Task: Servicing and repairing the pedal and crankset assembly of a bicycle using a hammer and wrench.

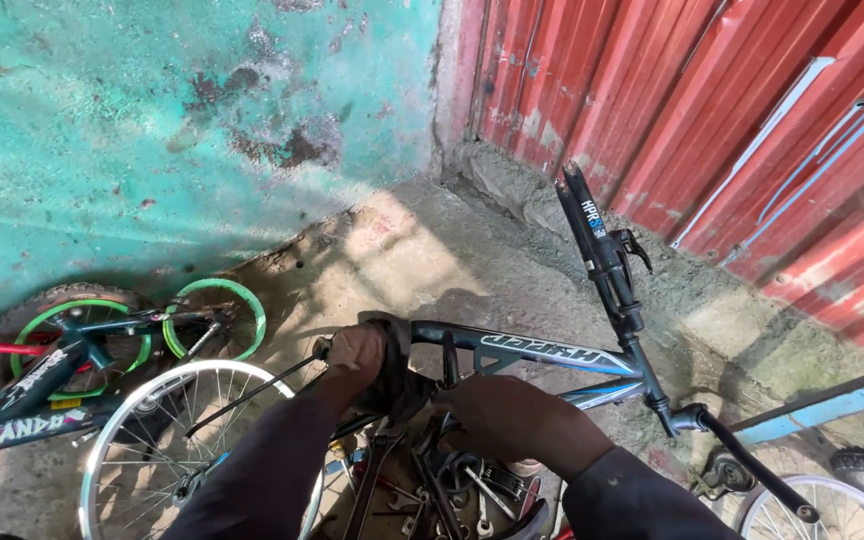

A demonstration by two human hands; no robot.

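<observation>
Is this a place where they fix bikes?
Probably, yes: an outdoor bike repair spot. A bike frame stands upside down under both hands, loose wheels lie around, and tools sit on the ground by a red metal wall.

No packages, signs or screens are seen. Printed labels are found on three bicycle parts: a white-lettered decal (540,350) at 5 o'clock, a white-and-blue fork sticker (592,215) at 2 o'clock, and white lettering (7,428) at 8 o'clock.

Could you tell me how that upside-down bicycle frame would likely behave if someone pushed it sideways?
The bicycle frame looks like rigid metal tubing, so it would probably move as one stiff piece. With its fork pointing up and no front wheel, it seems apt to tip; the left hand and right hand on it likely steady it.
</observation>
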